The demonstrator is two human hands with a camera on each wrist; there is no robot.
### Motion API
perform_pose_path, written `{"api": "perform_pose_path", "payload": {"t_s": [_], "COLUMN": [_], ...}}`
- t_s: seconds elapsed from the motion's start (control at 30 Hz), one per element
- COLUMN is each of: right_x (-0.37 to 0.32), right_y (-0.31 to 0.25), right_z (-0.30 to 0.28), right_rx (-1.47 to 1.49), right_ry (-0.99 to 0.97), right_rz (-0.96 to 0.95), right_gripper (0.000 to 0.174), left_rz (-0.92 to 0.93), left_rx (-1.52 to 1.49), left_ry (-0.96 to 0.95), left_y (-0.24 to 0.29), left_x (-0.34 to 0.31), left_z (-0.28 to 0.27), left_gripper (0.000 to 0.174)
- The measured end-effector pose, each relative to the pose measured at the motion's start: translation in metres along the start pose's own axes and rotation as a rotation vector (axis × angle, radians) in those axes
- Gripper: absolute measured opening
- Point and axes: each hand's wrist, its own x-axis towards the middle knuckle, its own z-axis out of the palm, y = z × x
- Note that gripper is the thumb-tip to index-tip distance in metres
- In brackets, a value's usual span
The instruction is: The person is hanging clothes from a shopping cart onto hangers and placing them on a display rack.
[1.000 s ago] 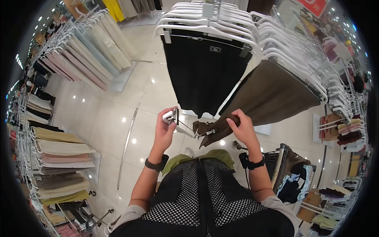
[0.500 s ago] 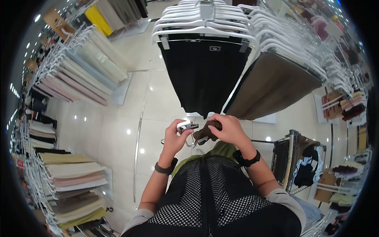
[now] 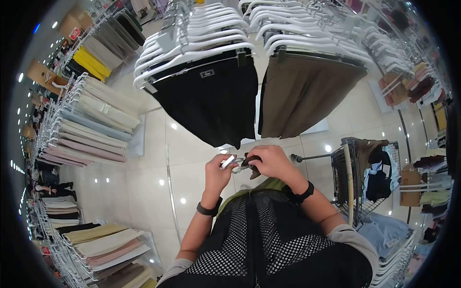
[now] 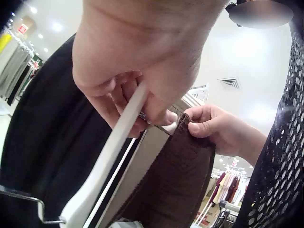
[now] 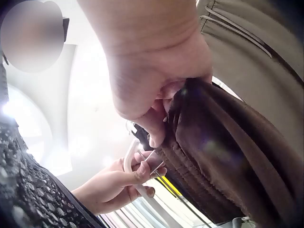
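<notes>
My left hand (image 3: 217, 174) grips a white clip hanger (image 4: 102, 164); the hanger's curved arm runs out past the fingers, with a metal hook at its lower end in the left wrist view. My right hand (image 3: 273, 161) pinches the top edge of a dark brown garment (image 5: 213, 147) with a gathered waistband, thumb on one side of the cloth. That waistband's corner is right beside the hanger's metal bar (image 5: 153, 164) and the left fingers. Below the pinch the brown cloth hangs down. Both hands are close together in front of the body.
Ahead hang black garments (image 3: 206, 101) and brown garments (image 3: 307, 96) on rows of white hangers. A wire cart (image 3: 346, 182) with clothes stands at the right. Racks of pale folded trousers (image 3: 103, 245) line the left side. Tiled floor (image 3: 158, 201) lies between them.
My hands have drawn together, bringing the brown garment's edge close to the hanger, which has turned in my left hand. The head view has shifted, moving the racks ahead leftward and upward.
</notes>
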Motion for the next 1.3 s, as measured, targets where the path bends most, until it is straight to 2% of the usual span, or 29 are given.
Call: {"api": "perform_pose_path", "payload": {"t_s": [0.1, 0.2, 0.23, 0.3, 0.33, 0.37, 0.43, 0.47, 0.53, 0.6, 0.8, 0.9, 1.0, 1.13, 1.3], "right_x": [0.001, -0.003, -0.005, -0.012, -0.015, -0.018, -0.022, -0.023, -0.027, -0.028, -0.032, -0.028, -0.028, -0.026, -0.025], "right_y": [0.018, 0.044, 0.054, 0.075, 0.085, 0.095, 0.116, 0.127, 0.146, 0.168, 0.194, 0.195, 0.198, 0.189, 0.177], "right_z": [-0.019, -0.045, -0.055, -0.076, -0.087, -0.097, -0.116, -0.126, -0.141, -0.151, -0.141, -0.144, -0.151, -0.144, -0.124], "right_rx": [0.032, 0.07, 0.059, 0.055, 0.062, 0.069, 0.087, 0.08, 0.086, 0.081, 0.186, 0.237, 0.271, 0.231, 0.162], "right_ry": [0.02, 0.056, 0.063, 0.078, 0.079, 0.08, 0.087, 0.078, 0.066, -0.045, -0.163, -0.149, -0.098, -0.184, -0.086], "right_rz": [0.021, 0.033, 0.036, 0.048, 0.057, 0.063, 0.068, 0.067, 0.071, 0.061, -0.046, -0.076, -0.008, 0.005, 0.037], "right_gripper": [0.012, 0.013, 0.013, 0.013, 0.013, 0.013, 0.013, 0.013, 0.014, 0.015, 0.014, 0.012, 0.012, 0.014, 0.012], "left_rz": [-0.014, 0.133, 0.133, 0.056, 0.065, 0.064, -0.069, -0.011, -0.032, -0.063, -0.051, -0.055, -0.084, -0.094, -0.149], "left_rx": [0.019, -0.017, -0.008, -0.013, 0.121, 0.129, 0.194, 0.169, 0.199, 0.274, 0.4, 0.411, 0.412, 0.417, 0.319], "left_ry": [-0.048, -0.132, -0.139, -0.138, -0.162, -0.168, -0.117, -0.043, -0.05, -0.09, -0.133, -0.095, -0.059, -0.073, -0.031], "left_y": [0.014, 0.029, 0.031, 0.032, 0.032, 0.04, 0.055, 0.054, 0.053, 0.061, 0.081, 0.084, 0.085, 0.078, 0.067], "left_x": [0.012, 0.023, 0.026, 0.03, 0.035, 0.038, 0.04, 0.042, 0.04, 0.043, 0.046, 0.048, 0.049, 0.045, 0.044], "left_z": [0.023, 0.054, 0.065, 0.087, 0.093, 0.102, 0.119, 0.133, 0.154, 0.173, 0.229, 0.234, 0.229, 0.223, 0.2], "left_gripper": [0.024, 0.029, 0.029, 0.03, 0.028, 0.028, 0.024, 0.021, 0.02, 0.018, 0.014, 0.013, 0.014, 0.012, 0.01]}}
